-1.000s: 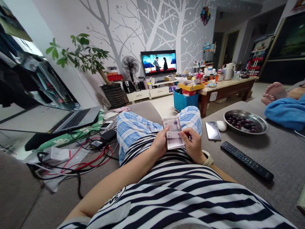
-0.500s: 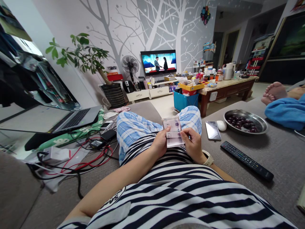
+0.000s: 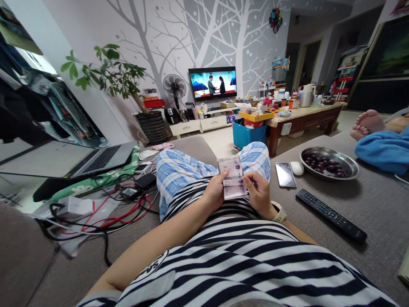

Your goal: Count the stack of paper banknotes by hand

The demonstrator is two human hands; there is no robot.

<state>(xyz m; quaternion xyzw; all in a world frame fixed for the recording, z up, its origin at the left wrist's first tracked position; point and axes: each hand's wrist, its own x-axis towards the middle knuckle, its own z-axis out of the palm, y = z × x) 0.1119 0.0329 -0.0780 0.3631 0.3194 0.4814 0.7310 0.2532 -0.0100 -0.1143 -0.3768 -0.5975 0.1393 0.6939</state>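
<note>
A stack of pale purple banknotes is held over my lap, in front of the striped shirt. My left hand is closed on its left edge, with the thumb lying on top of the notes. On the right side, my right hand pinches the edge of a note between thumb and fingertips. The lower part of the stack shows another note face below a folded or overlapping strip. The far fingers of my left hand are hidden behind the notes. A pale watch sits on my right wrist.
Right of me on the sofa lie a phone, a white mouse, a remote control and a metal bowl of dark fruit. A laptop and tangled cables lie left. Another person's foot rests at far right.
The note strip under my right fingertips has shifted slightly downward over the stack. Both hands stay in nearly the same place.
</note>
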